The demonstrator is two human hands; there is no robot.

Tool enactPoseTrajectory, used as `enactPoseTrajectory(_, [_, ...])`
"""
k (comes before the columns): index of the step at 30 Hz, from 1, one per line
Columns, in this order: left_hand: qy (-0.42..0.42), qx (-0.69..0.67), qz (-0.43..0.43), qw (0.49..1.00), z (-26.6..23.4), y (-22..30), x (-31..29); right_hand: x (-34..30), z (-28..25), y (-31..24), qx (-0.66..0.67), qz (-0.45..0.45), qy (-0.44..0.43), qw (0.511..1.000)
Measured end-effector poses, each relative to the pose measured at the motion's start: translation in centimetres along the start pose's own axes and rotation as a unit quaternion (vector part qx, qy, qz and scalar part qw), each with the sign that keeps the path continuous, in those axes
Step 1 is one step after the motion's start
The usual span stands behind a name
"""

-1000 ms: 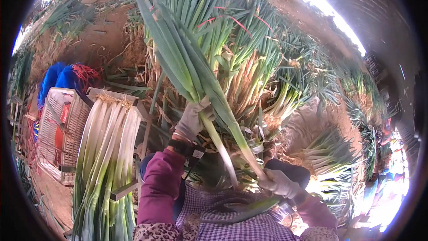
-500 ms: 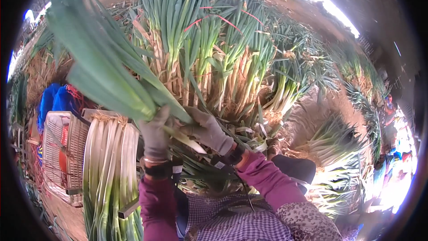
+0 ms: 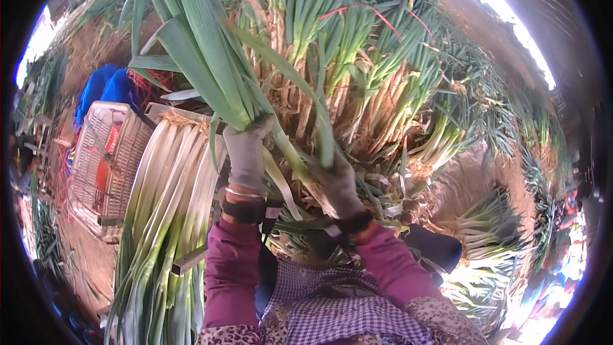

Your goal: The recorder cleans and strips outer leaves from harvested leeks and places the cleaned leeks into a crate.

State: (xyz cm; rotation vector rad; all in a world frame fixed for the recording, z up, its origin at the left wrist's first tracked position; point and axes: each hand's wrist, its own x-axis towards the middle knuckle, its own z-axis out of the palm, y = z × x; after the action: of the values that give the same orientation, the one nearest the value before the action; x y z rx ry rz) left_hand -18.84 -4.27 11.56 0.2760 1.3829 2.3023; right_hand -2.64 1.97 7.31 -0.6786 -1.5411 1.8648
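Note:
My gloved left hand is closed around the long green onion, whose broad leaves fan upward and away. A pale stalk hangs below that grip, slanting down between my hands. My gloved right hand, also closed, holds a drooping green onion leaf; its fingertips are partly hidden. Another stalk runs from beside the left hand down to the right one. To the left, trimmed green onions lie side by side over a metal frame, roots at the far end.
A white plastic basket holding something red stands at the far left, near a blue bundle. Many untrimmed green onions stand upright ahead, some tied with red string. A loose pile lies at right on the ground.
The onion in my left hand has swung more upright. My right hand has moved right and down, pulling a leaf apart from the others. The whole view has shifted slightly.

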Motion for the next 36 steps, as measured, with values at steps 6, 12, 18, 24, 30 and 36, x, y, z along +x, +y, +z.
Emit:
enactPoseTrajectory(6, [-0.039, 0.003, -0.019, 0.999, -0.3, 0.3, 0.3, -11.3, -18.9, 8.8, -0.606, 0.232, -0.111, 0.753])
enactPoseTrajectory(12, [-0.109, -0.020, -0.039, 0.993, -0.6, -0.2, -0.3, -2.8, -15.3, 4.7, -0.460, -0.208, -0.226, 0.833])
enactPoseTrajectory(18, [-0.141, -0.084, -0.052, 0.985, -0.3, -1.5, -0.5, 1.2, -1.8, -4.5, -0.178, 0.089, -0.196, 0.960])
enactPoseTrajectory(24, [-0.070, -0.109, -0.136, 0.982, 0.0, -1.1, -0.2, 0.4, -0.1, -3.6, -0.436, -0.212, -0.116, 0.867])
enactPoseTrajectory(30, [-0.148, -0.201, -0.179, 0.952, -0.8, -2.4, 0.5, 4.3, 1.4, -5.2, -0.071, 0.094, -0.156, 0.981])
enactPoseTrajectory(36, [-0.173, -0.126, -0.175, 0.961, 0.4, -2.3, -0.4, 4.9, 0.9, -4.3, -0.107, 0.087, -0.100, 0.985])
